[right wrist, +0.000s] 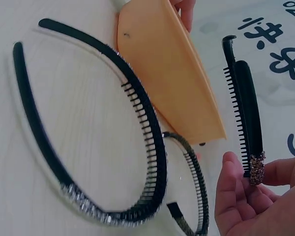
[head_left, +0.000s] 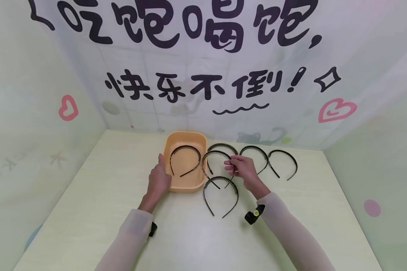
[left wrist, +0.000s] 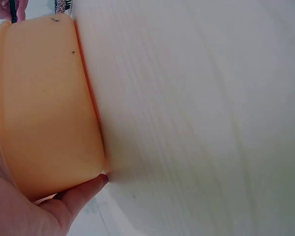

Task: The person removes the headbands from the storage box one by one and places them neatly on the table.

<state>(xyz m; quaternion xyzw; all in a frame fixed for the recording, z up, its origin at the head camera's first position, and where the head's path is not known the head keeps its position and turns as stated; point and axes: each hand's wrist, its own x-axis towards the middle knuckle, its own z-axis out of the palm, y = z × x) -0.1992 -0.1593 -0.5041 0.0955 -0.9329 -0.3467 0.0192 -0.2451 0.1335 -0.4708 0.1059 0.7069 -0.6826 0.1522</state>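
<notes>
My left hand (head_left: 158, 180) holds the near left corner of a shallow orange plastic tub (head_left: 186, 189); its thumb and fingers lie against the outer walls. A black toothed headband (head_left: 185, 146) lies inside the tub. My right hand (head_left: 245, 171), just right of the tub, pinches another black toothed headband (right wrist: 250, 113) at a glittery beaded stretch, between thumb and fingers. In the right wrist view this headband is raised above the table, edge-on. Below it a headband with silvery stones (right wrist: 160, 182) lies on the table, and a smaller-looking one (right wrist: 202, 187) lies beyond.
Right of the tub, more headbands lie along the back: one behind the right hand (head_left: 222, 145), one farther right (head_left: 254, 148), and a smooth-looking one (head_left: 285, 152) at the end. The pale table (head_left: 196, 241) meets a printed back wall (head_left: 190, 120) and side walls.
</notes>
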